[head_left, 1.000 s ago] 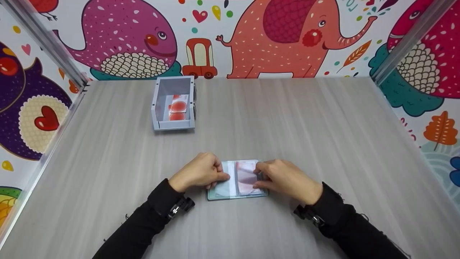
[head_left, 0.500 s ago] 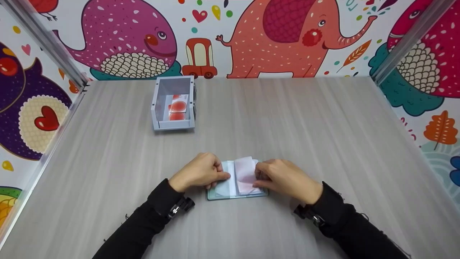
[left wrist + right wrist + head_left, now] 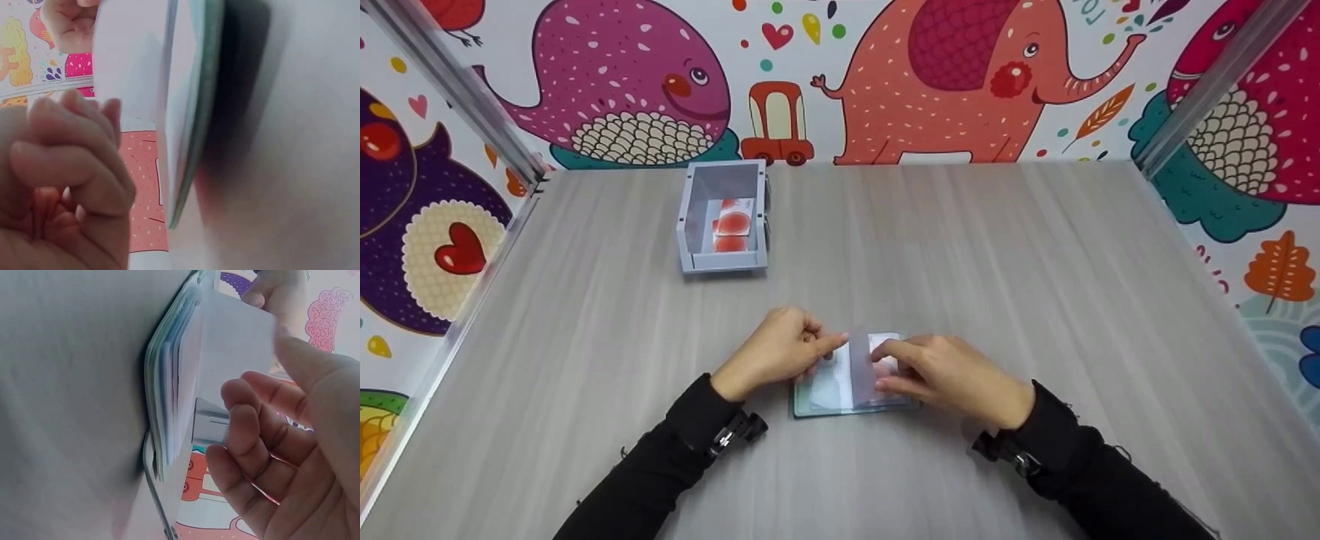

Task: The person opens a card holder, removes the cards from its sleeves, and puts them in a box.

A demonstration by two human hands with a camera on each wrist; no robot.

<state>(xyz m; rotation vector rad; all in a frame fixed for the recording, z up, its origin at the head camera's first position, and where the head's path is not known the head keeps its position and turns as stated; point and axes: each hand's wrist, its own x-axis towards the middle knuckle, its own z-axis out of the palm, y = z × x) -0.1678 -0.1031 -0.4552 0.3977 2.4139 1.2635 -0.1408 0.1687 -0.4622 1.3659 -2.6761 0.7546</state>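
A small booklet of clear card sleeves with a green cover (image 3: 821,412) lies spread on the table. One sleeve page (image 3: 859,371) stands up near its fold. My left hand (image 3: 780,345) is on the page's left side, thumb tip right at its upper edge; whether it pinches the page I cannot tell. At the page's right side is my right hand (image 3: 956,375), thumb and index finger apart, tips by the page. In the right wrist view its fingers (image 3: 247,430) are loosely bent beside the raised page (image 3: 239,337). Pink paper shows on the right-hand leaves.
A grey open-front bin (image 3: 723,261) stands at the back left of the wood-look table (image 3: 997,247), with several red-and-white cards (image 3: 733,223) inside. Walls printed with cartoon animals (image 3: 945,90) and metal posts (image 3: 1215,97) border the table.
The page has lifted off the right-hand stack and swung left to stand near the fold. My left hand has shifted slightly up and right; my right fingertips have moved a little left.
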